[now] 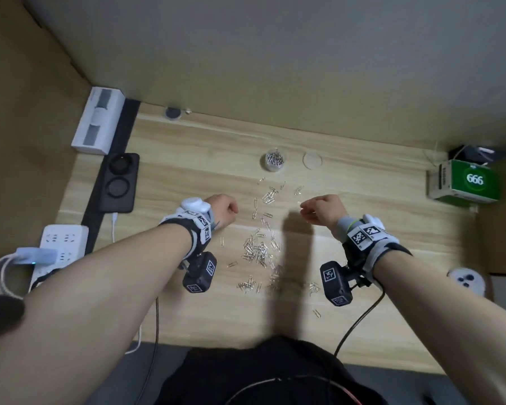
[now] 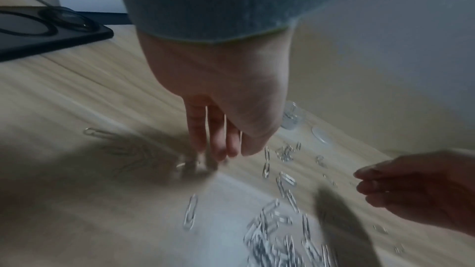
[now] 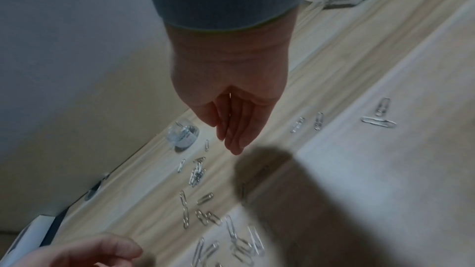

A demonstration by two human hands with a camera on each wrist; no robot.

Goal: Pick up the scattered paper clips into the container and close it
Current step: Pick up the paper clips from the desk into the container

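Note:
A small clear round container (image 1: 275,161) stands open at the back of the wooden desk (image 1: 187,159) with some clips inside; its clear lid (image 1: 312,160) lies flat to its right. Silver paper clips (image 1: 257,249) are scattered from the container towards me, thickest in the middle. My left hand (image 1: 232,210) hovers left of them with its fingers bunched and curled down (image 2: 221,153), thin bright slivers showing between them. My right hand (image 1: 304,207) hovers on the right, pinching paper clips at its fingertips. Both hands are short of the container (image 3: 182,135).
A black tray (image 1: 119,182), a white box (image 1: 98,121) and a power strip (image 1: 62,244) line the left side. A green box (image 1: 465,181) and a white round object (image 1: 466,280) sit on the right. Cables hang off the near edge.

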